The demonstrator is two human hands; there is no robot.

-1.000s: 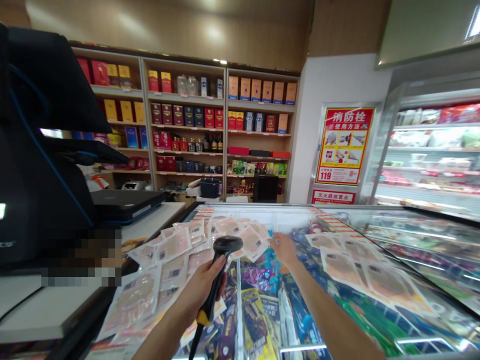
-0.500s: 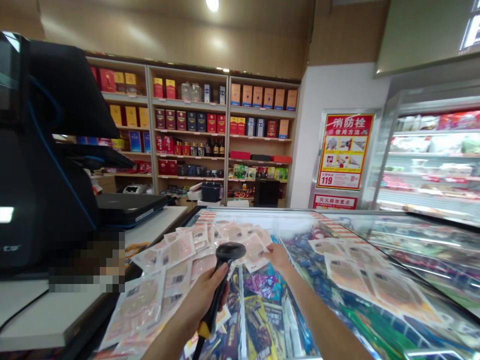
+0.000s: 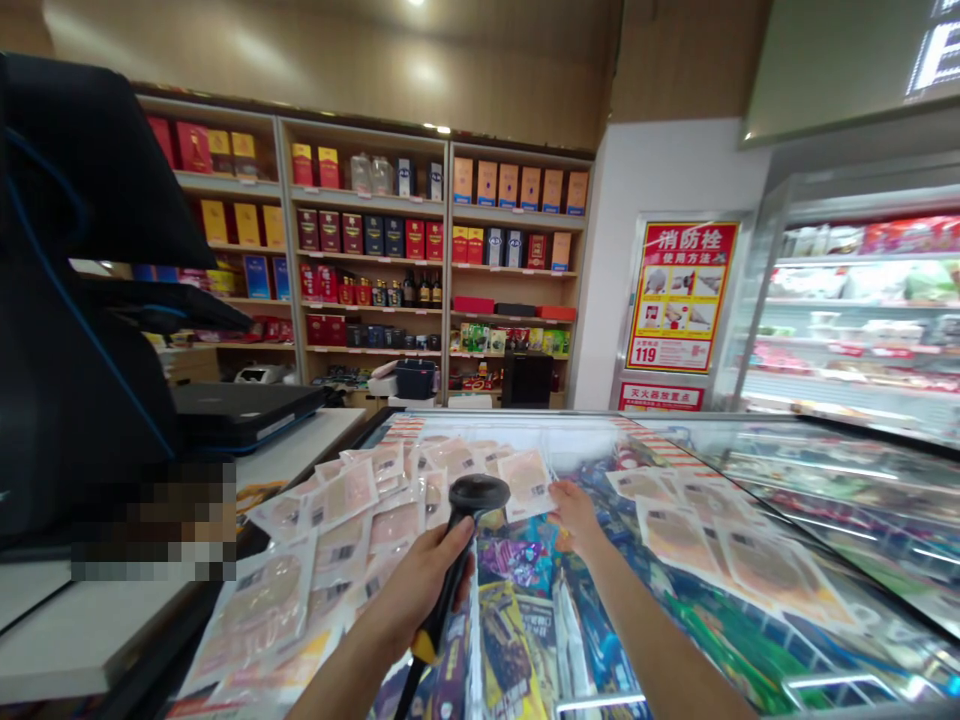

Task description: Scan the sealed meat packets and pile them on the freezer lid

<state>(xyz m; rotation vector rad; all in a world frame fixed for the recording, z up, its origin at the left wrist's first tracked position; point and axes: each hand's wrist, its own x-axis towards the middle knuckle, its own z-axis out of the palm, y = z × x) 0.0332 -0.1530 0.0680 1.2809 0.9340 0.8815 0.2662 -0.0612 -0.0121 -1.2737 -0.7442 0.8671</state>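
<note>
At the near edge, a black cord (image 3: 409, 688) runs from the handle of a barcode scanner (image 3: 478, 492). The left hand (image 3: 439, 565) is clamped around the scanner's handle, thumb along the upper side; a yellow section shows below the grip. The scanner head is uppermost, above the freezer (image 3: 525, 428). Colourful wrapped goods (image 3: 510, 640) are visible through the freezer's glass top.

The right hand (image 3: 576, 512) has thumb and fingers together on the right edge of a clear flat packet (image 3: 526, 482). This packet is located just beyond and to the right of the scanner head, tilted up, its dark printed label near the gripped edge. The scanner and the packet's lower left side overlap in view; contact between them cannot be determined.

Left of the scanner, similar packets (image 3: 341, 495) lie overlapping across the glass. A second group of packets (image 3: 679, 535) lies to the right of the right forearm.

A white counter (image 3: 82, 640) adjoins the freezer on the left and carries a black monitor (image 3: 112, 165). Beyond the freezer stand shelves (image 3: 371, 205) of boxes and bottles, a red and yellow poster (image 3: 681, 295) and, at right, a lit display fridge (image 3: 862, 300).
</note>
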